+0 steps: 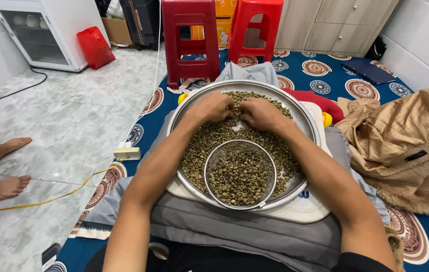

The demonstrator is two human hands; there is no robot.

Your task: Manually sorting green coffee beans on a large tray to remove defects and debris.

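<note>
We are picking through green coffee beans in the big metal tray, left hand and right hand curled, grip pinching beans; nearer us, the mesh sieve is already filling, most beans remaining.

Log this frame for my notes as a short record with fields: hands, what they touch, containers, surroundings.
left hand: palm down in the beans, far side of the tray
right hand: beside it, also in the beans
grip: cannot tell for either; fingertips are buried
tray: round, metal, on a white board over grey cloth
sieve: small wire one, lying in the tray's near part, holds beans
surroundings: two red stools, tan cloth, another person's bare feet
</note>
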